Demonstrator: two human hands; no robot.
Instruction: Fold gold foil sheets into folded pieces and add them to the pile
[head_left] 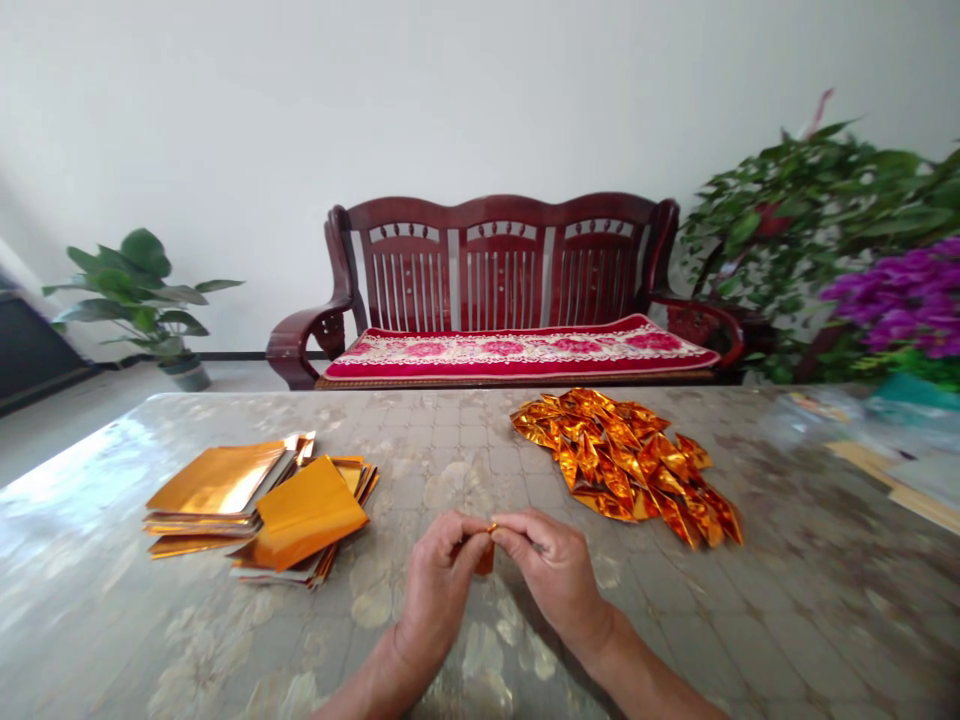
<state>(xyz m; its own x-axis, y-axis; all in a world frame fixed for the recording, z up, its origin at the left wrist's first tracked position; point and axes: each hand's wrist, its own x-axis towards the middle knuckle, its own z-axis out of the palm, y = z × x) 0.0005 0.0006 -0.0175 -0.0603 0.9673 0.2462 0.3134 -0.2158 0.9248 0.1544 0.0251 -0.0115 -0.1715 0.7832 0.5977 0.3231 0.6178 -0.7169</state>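
My left hand and my right hand meet over the near middle of the table, fingers pinched together on a small piece of folded gold foil paper; most of it is hidden between the fingers. To the left lie stacks of flat gold foil sheets, partly fanned out. Beyond my right hand sits a heap of folded gold foil pieces.
The table has a glossy marbled cover. Behind it stands a dark red wooden bench with a red patterned cushion. A potted plant is on the floor at left. Green foliage and purple flowers crowd the right, above blurry flat items on the table's right edge.
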